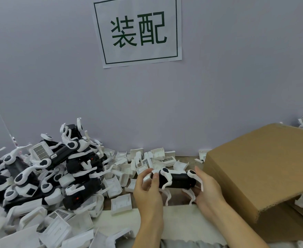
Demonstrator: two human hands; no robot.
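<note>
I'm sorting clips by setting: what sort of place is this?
Likely a toy assembly bench in a factory: the wall sign reads 装配 (assembly), a heap of robot dogs lies at left, and the left hand and right hand hold one dog.

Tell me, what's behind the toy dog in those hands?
Behind the toy dog, white plastic shells lie scattered on the table, up to the grey wall. It and the left hand cover whatever sits directly behind them.
</note>
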